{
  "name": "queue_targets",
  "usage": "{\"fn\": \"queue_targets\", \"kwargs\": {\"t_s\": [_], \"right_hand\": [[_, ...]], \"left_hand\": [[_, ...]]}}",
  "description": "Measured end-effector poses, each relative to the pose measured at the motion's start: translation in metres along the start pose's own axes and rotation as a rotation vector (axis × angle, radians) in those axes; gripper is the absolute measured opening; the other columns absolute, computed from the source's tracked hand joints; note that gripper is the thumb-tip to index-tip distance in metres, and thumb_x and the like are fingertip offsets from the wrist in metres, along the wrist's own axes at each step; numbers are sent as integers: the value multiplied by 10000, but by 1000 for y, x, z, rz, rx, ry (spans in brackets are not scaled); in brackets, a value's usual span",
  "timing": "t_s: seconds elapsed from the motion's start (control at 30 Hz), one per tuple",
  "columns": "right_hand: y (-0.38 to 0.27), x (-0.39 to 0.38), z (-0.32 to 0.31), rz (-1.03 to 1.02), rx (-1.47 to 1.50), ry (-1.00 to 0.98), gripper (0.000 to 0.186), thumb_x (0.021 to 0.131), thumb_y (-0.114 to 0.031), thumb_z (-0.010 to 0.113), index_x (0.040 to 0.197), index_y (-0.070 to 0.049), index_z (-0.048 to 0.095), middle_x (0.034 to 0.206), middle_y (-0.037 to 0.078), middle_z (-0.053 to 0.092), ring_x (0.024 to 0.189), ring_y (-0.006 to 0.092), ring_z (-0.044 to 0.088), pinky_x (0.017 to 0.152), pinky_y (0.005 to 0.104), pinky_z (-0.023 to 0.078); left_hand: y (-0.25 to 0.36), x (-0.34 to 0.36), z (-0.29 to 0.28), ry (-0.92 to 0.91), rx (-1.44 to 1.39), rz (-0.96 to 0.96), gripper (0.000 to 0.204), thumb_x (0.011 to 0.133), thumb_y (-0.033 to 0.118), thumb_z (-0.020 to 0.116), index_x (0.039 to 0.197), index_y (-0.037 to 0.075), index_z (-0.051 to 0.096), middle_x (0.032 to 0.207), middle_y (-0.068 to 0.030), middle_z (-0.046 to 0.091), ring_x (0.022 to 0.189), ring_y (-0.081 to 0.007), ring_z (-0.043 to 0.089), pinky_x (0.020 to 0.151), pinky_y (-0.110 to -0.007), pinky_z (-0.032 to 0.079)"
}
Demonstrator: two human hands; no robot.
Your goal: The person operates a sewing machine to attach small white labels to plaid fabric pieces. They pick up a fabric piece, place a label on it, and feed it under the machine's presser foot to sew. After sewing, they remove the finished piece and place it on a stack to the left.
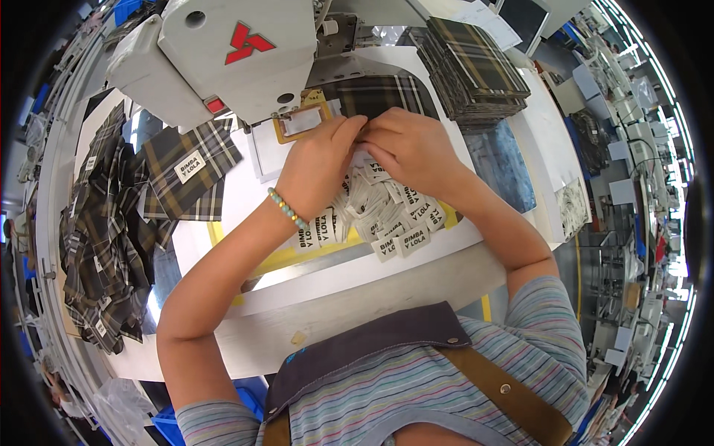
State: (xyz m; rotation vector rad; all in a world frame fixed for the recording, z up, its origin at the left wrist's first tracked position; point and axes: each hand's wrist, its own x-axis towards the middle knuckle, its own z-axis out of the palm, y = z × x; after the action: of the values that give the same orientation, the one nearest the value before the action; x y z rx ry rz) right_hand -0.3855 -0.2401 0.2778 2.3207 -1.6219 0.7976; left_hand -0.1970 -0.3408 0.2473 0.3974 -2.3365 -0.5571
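My left hand [318,165], with a beaded bracelet [287,208] at the wrist, and my right hand [413,152] meet fingertip to fingertip. Both are closed in a pinch; whatever is between the fingers is hidden. Just beyond them lies a dark plaid fabric piece [387,95] on the white work surface. Under and nearer than my hands spreads a heap of small white printed labels [398,212]. Beside my left hand's knuckles is a yellow-edged rectangular frame [301,123], below the head of a white sewing machine [245,52].
A tall stack of plaid fabric panels [480,63] stands at the far right. On the left, plaid pieces with labels [190,167] lie over a crumpled pile of plaid fabric [108,253]. A blue bin [175,424] is below the table's near edge [357,301].
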Motion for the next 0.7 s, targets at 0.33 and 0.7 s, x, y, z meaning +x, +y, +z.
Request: {"fn": "queue_targets", "kwargs": {"t_s": [0.33,0.7], "right_hand": [[26,-32,-25,52,-241,3,30,846,-58,741,866,-51,762,929,24,713,904,227,695,769,367,563],[25,5,11,-197,-281,-99,86,788,-93,713,858,-54,742,982,46,727,960,227,700,787,351,557]], "left_hand": [[-15,-10,-13,55,219,201,119,845,0,759,958,37,751,975,-85,714,861,-271,707,726,-381,593],[-34,-34,-58,-90,576,374,186,799,46,713,981,8,730,1023,-84,716,927,-255,690,795,-375,583]]}}
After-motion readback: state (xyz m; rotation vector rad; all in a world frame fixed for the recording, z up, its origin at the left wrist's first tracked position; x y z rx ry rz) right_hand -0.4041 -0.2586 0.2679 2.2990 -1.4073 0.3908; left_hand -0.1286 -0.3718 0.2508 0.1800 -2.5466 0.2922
